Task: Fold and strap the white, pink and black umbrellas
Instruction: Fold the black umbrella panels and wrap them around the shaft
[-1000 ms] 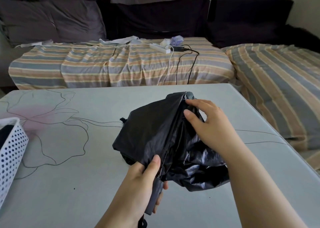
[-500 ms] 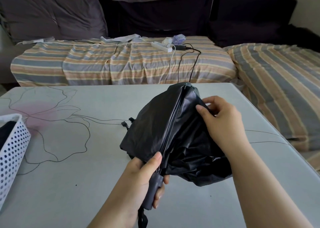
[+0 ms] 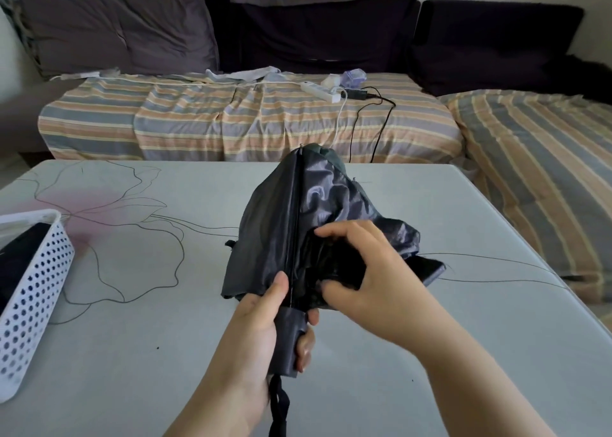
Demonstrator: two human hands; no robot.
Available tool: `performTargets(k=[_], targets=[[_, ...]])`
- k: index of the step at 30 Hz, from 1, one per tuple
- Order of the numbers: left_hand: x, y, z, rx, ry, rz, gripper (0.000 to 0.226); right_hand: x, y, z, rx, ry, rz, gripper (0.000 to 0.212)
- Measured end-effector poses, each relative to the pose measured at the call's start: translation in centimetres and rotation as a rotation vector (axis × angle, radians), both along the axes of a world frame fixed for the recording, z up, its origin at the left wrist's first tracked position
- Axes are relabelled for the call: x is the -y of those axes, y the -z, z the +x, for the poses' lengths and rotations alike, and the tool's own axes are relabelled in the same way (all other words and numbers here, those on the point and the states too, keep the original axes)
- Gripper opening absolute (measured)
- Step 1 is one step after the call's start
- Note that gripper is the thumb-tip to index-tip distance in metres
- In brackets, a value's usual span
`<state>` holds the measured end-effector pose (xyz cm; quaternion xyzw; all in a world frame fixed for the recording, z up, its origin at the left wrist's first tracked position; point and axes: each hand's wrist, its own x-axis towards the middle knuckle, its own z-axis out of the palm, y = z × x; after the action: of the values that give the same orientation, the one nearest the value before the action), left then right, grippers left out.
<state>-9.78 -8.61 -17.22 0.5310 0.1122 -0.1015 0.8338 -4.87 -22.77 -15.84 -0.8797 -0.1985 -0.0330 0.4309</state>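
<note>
The black umbrella is held up above the tabletop, near its middle, its tip pointing away toward the striped sofa and its canopy hanging in loose, crumpled folds; the left hand grips the dark handle at the near end, the thumb lying up along the shaft and the fingers curled round the underside; a black wrist strap dangles below that hand; the right hand is at the right side of the canopy, just above the handle, its fingers bent and pinching a bunch of the fabric, thumb low and forefinger high; a flap of the canopy sticks out to the right behind this hand. At the left edge of the tabletop stands a white perforated basket with something dark inside, too cropped to tell what; on the sofa lie a white power strip and black cables; dark cushions line the back.
</note>
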Motion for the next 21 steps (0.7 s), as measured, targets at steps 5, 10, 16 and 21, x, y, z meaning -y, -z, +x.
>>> performTargets(k=[5, 10, 16, 21], targets=[[-0.2, 0.0, 0.1, 0.026, -0.005, 0.066, 0.046, -0.6, 0.6, 0.3, -0.004, 0.191, 0.008, 0.026], [0.2, 0.7, 0.2, 0.007, -0.04, 0.097, 0.05, -1.7, 1.4, 0.4, 0.197, 0.34, -0.092, 0.015], [-0.3, 0.5, 0.9, -0.004, -0.181, 0.118, 0.038, -0.6, 1.0, 0.4, 0.634, 0.362, -0.126, 0.016], [-0.5, 0.6, 0.8, 0.017, -0.197, 0.138, 0.038, 0.0, 0.8, 0.6, 0.423, 0.511, 0.159, 0.022]])
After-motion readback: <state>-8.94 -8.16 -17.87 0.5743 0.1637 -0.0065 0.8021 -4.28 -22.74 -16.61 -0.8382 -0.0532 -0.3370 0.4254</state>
